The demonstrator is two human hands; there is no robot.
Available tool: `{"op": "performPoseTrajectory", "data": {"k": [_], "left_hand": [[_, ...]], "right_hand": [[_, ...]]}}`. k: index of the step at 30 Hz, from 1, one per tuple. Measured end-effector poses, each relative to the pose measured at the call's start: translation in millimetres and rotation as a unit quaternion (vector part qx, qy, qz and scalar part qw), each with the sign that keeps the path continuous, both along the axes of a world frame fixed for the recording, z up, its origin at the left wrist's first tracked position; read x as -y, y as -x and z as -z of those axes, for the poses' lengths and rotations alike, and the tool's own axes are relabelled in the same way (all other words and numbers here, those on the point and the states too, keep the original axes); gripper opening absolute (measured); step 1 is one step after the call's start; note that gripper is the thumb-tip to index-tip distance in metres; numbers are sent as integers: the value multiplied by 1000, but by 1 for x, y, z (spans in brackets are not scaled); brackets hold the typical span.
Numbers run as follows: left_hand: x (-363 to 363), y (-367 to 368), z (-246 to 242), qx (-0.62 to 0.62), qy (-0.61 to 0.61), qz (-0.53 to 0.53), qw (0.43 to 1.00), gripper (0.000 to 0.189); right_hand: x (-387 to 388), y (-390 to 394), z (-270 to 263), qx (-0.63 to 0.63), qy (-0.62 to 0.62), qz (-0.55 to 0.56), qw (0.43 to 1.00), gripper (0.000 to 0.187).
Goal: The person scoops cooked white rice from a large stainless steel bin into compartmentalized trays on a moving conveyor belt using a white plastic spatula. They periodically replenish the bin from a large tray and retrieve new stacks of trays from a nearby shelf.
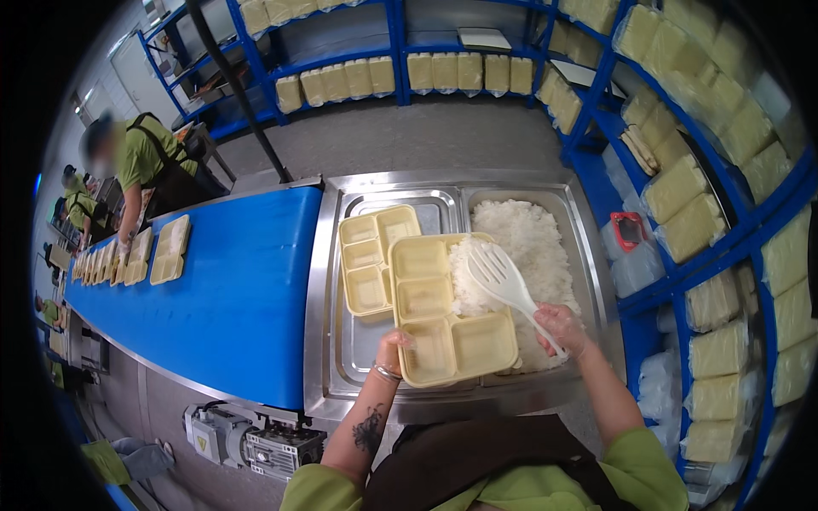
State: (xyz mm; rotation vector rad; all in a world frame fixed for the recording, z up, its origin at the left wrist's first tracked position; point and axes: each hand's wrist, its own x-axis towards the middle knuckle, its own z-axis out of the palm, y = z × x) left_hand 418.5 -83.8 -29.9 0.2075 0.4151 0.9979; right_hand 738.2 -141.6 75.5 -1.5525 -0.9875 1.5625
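My left hand (395, 351), in a clear glove, grips the near left edge of a pale yellow compartment tray (425, 298). White cooked rice (465, 274) fills its far right compartment; the others I can see into hold nothing. In my gloved right hand (562, 329) is the handle of a white slotted plastic spoon (505, 274), its head resting on that rice. Partly under the held tray, more yellow trays (362, 255) sit on a steel pan lid (358, 345). To the right, a steel pan (578, 223) contains a large bed of rice (530, 236).
A blue conveyor belt (243, 287) runs left from the steel counter (317, 268), carrying several yellow trays (171, 249). A co-worker (153, 153) leans over its far side. Blue shelving (399, 51) with wrapped tray stacks (348, 80) stands behind and right. A motor (255, 441) hangs below the belt.
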Motion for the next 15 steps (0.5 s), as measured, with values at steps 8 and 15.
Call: {"op": "performPoseTrajectory", "data": {"k": [8,15], "left_hand": [[-23,201,31,-247,-22,-197,949,60],[-74,395,32,-422,-5,-269,866,36]], "right_hand": [[9,-3,33,36,3,117,992,22],[18,14,64,71,26,150,986,34]]}}
